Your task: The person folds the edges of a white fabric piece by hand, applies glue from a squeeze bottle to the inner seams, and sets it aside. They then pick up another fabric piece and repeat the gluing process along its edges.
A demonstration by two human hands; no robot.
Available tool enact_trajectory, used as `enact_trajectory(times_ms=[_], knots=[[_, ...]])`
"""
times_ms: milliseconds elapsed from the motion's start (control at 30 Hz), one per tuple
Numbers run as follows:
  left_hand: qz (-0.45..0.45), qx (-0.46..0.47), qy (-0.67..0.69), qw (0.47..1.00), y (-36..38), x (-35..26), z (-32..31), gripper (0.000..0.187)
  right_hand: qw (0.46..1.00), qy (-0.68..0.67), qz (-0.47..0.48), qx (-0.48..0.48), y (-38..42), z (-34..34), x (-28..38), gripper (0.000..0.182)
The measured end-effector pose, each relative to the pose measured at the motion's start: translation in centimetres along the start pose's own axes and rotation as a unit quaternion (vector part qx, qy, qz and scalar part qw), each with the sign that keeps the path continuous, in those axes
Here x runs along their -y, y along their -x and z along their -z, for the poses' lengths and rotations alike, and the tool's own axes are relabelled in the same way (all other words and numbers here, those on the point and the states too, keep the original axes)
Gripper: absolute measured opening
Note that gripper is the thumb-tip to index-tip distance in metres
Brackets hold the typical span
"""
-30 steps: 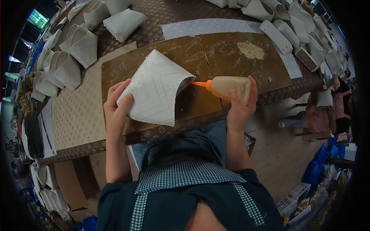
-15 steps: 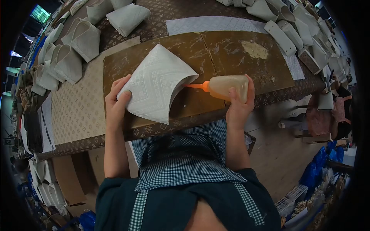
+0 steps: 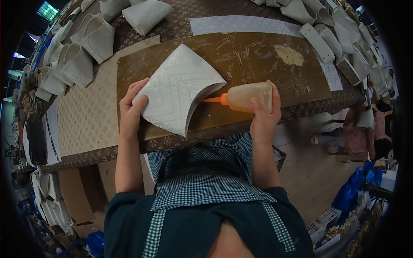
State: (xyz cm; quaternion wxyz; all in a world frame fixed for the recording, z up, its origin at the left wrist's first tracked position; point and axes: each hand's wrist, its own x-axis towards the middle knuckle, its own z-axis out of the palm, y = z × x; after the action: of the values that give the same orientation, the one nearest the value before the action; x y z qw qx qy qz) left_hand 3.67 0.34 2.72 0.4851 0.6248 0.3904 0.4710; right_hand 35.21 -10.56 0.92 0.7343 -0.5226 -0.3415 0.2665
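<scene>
A white embossed pouch (image 3: 174, 92), stiff and open at its right end, is held above the brown board by my left hand (image 3: 133, 105). The thumb lies on its upper face and the fingers go behind it. My right hand (image 3: 265, 109) is wrapped round a squeeze bottle (image 3: 247, 96), which lies on its side and holds an amber liquid. Its orange nozzle (image 3: 213, 99) points left into the pouch's mouth, and the tip is hidden inside.
Under my hands lies a worn brown board (image 3: 275, 81) on a patterned tablecloth (image 3: 86, 124). Similar white pouches (image 3: 77, 66) stand at the left, and more white pieces (image 3: 318, 43) are piled at the right. Another person (image 3: 370, 124) sits at far right. A cardboard box (image 3: 75, 198) is below the table.
The bottle in my right hand has shifted left, so its nozzle reaches deeper into the pouch's mouth. My left hand keeps its hold on the pouch. The camera view has shifted slightly.
</scene>
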Motion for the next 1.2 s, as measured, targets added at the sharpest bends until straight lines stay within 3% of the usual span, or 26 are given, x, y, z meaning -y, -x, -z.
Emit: enact_trajectory(times_ms=[967, 1200], knots=[[-0.008, -0.002, -0.008, 1.000, 0.1, 0.5, 0.1, 0.046, 0.986, -0.104, -0.095, 0.085, 2.3, -0.6, 0.6, 0.059], [0.044, 0.068, -0.050, 0.995, -0.6, -1.5, 0.7, 0.047, 0.979, -0.132, -0.123, 0.094, 2.7, 0.2, 0.2, 0.062]])
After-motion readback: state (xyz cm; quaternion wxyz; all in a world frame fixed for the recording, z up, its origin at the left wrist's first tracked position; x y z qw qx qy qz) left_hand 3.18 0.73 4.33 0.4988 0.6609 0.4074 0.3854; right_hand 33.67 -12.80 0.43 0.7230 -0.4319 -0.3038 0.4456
